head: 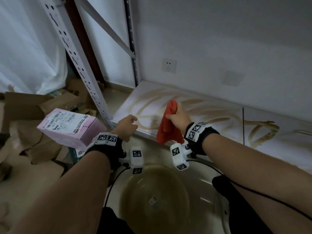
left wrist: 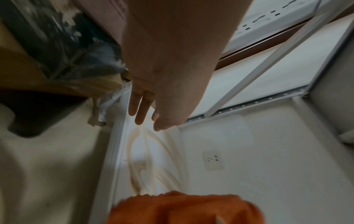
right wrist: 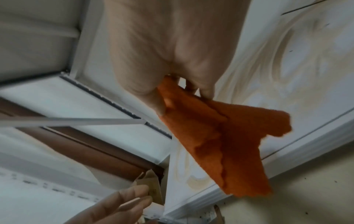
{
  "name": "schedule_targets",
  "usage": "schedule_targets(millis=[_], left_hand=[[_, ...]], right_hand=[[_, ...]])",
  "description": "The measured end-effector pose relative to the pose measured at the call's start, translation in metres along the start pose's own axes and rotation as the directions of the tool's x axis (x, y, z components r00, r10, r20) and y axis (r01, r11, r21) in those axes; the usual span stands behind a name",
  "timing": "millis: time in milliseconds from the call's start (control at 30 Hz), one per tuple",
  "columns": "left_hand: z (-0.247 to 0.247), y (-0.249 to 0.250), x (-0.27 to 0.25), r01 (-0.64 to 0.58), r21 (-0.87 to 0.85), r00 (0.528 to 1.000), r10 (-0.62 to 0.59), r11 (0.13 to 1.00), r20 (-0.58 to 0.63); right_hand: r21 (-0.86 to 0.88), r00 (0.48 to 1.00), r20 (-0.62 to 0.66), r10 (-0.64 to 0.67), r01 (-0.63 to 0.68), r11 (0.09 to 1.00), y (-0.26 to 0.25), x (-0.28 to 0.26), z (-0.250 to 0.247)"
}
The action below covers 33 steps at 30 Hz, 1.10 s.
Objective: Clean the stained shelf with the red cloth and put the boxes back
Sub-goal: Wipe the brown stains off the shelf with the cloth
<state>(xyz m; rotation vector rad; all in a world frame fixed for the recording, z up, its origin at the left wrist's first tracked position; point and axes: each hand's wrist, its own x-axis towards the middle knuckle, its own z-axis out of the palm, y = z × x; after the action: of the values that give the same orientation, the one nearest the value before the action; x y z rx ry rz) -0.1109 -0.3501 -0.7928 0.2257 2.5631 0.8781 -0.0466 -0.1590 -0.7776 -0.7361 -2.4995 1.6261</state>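
A low white shelf (head: 211,112) carries brown swirled stains across its surface. My right hand (head: 177,114) pinches the red cloth (head: 167,127) by its top, and the cloth hangs down over the shelf's front edge. The right wrist view shows the same cloth (right wrist: 226,136) held between thumb and fingers above the stained shelf (right wrist: 287,75). My left hand (head: 127,124) hovers at the shelf's left front corner with straight fingers and holds nothing; its fingers (left wrist: 141,109) point at the shelf's stained corner (left wrist: 141,151). A pink box (head: 70,127) with a label lies on the floor to the left.
A basin of murky water (head: 155,198) sits on the floor right under my arms. Flattened cardboard (head: 25,115) and packaging litter the floor at left. A perforated white rack post (head: 79,65) rises by the shelf's left corner. A wall socket (head: 169,65) sits above the shelf.
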Motion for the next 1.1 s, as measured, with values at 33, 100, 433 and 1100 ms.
schedule_targets(millis=[33, 100, 433, 1100], left_hand=[[0.000, -0.003, 0.002, 0.021, 0.036, 1.000, -0.021, 0.999, 0.006], [0.002, -0.006, 0.007, 0.034, 0.129, 0.999, -0.038, 0.991, 0.031], [0.030, -0.007, 0.061, -0.011, 0.300, 0.996, -0.016, 0.954, 0.085], [0.061, -0.047, 0.090, 0.003, 0.390, 0.987, -0.066, 0.921, 0.148]], right_hand=[[-0.031, 0.999, 0.008, -0.034, 0.034, 0.999, 0.002, 0.004, 0.002], [-0.087, 0.996, 0.014, -0.089, 0.090, 0.992, 0.009, 0.013, 0.001], [-0.418, 0.936, 0.167, -0.311, 0.353, 0.837, 0.042, 0.055, 0.004], [-0.641, 0.734, 0.679, -0.011, 0.600, 0.478, 0.128, 0.062, 0.024]])
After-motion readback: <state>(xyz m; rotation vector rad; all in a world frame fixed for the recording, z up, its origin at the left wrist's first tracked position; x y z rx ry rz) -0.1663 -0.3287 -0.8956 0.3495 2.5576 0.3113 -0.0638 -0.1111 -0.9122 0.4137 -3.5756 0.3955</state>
